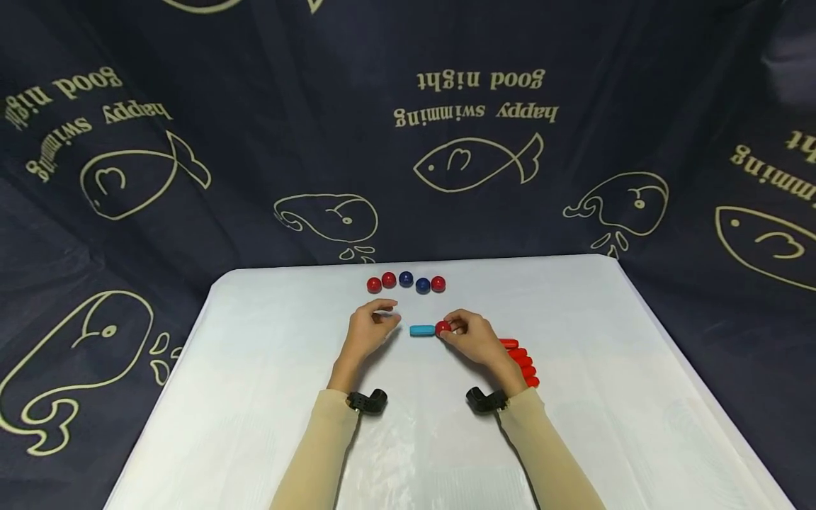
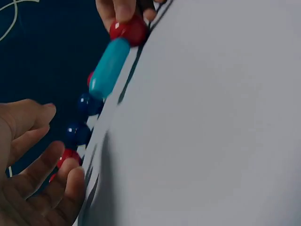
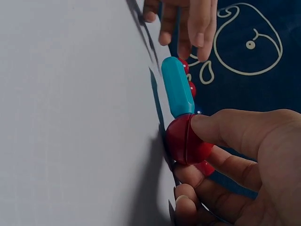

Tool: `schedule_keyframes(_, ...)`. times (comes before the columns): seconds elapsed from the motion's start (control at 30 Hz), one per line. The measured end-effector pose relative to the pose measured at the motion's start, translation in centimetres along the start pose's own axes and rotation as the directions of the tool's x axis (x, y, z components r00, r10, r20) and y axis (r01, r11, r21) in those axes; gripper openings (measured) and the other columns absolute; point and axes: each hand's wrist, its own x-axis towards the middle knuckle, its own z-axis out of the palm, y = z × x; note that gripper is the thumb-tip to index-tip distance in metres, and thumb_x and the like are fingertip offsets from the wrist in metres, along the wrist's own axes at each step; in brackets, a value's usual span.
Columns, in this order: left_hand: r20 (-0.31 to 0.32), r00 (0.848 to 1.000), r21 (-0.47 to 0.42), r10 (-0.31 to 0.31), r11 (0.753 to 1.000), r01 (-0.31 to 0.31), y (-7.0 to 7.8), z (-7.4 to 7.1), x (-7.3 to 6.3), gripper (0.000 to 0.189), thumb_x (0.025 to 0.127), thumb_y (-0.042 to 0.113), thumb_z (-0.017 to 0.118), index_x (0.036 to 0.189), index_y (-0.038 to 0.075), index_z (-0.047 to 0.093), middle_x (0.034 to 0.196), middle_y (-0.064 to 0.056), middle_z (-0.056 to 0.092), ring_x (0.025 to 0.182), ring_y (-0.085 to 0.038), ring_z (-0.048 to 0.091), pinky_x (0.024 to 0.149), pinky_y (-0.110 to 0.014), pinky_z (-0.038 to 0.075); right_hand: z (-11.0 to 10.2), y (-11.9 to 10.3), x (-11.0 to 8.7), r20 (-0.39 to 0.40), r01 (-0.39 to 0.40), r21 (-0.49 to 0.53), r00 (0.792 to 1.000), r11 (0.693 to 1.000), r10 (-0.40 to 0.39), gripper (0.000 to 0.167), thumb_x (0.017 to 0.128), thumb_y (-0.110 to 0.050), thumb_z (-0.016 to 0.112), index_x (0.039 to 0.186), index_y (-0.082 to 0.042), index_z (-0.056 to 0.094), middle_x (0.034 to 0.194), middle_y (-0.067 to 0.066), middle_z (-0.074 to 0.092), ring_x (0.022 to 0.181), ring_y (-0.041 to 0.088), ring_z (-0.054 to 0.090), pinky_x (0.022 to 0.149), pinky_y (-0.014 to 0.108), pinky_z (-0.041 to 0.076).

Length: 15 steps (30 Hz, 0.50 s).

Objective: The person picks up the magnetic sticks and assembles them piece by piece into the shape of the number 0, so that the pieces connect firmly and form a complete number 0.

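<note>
Between thumb and fingers, my right hand (image 1: pixel 475 340) pinches a glossy red ball (image 3: pixel 178 140). A light blue rod (image 3: pixel 178 89) extends from that ball toward the left, its end against the ball and its other end free. In the head view the red ball and the rod (image 1: pixel 422 330) appear over the middle of the white table. My left hand (image 1: pixel 371 331) is just left of the rod's free end, fingers loosely bent and apart, with nothing in them. From the left wrist view, a gap separates the left fingertips from the rod (image 2: pixel 109 68).
Beyond the hands, red balls (image 1: pixel 389 280) and dark blue balls (image 1: pixel 406 279) form a slight arc near the far edge of the white table (image 1: pixel 268 425). Several red rods (image 1: pixel 524 361) lie right of my right wrist, partly hidden by it. A dark patterned cloth (image 1: pixel 319 127) hangs behind.
</note>
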Motion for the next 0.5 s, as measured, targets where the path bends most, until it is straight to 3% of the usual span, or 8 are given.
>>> schedule_keyframes(0.13, -0.045, 0.998, 0.082, 0.041, 0.996, -0.037, -0.2, -0.9, 1.5, 0.034, 0.091, 0.012, 0.077, 0.124, 0.005, 0.072, 0.120, -0.018, 0.071, 0.091, -0.026, 0.069, 0.081, -0.035, 0.055, 0.0, 0.1, 0.0, -0.005, 0.000, 0.001, 1.000, 1.000, 0.000, 0.028, 0.092, -0.019, 0.078, 0.116, -0.007, 0.070, 0.101, 0.006, 0.070, 0.088, 0.018, 0.061, 0.081, 0.031, 0.051)
schedule_keyframes(0.3, -0.089, 0.994, 0.129, 0.063, 0.990, -0.051, -1.0, -1.9, 3.3, 0.040, 0.090, 0.009, 0.077, 0.128, 0.002, 0.069, 0.122, -0.020, 0.068, 0.094, -0.033, 0.068, 0.087, -0.043, 0.055, -0.1, 0.0, 0.0, 0.007, 0.001, 0.008, 1.000, 1.000, -0.001, 0.028, 0.093, -0.019, 0.078, 0.117, -0.007, 0.070, 0.102, 0.007, 0.070, 0.089, 0.018, 0.061, 0.083, 0.031, 0.051)
schedule_keyframes(0.5, -0.062, 0.997, 0.240, 0.035, 0.971, -0.019, -1.5, -2.5, 4.9, 0.051, 0.090, 0.013, 0.076, 0.138, 0.003, 0.061, 0.130, -0.023, 0.061, 0.101, -0.035, 0.065, 0.092, -0.047, 0.052, -0.3, -0.2, 0.0, 0.010, -0.004, -0.002, 1.000, 1.000, 0.004, 0.028, 0.093, -0.019, 0.077, 0.117, -0.006, 0.070, 0.101, 0.006, 0.070, 0.089, 0.018, 0.060, 0.082, 0.031, 0.051)
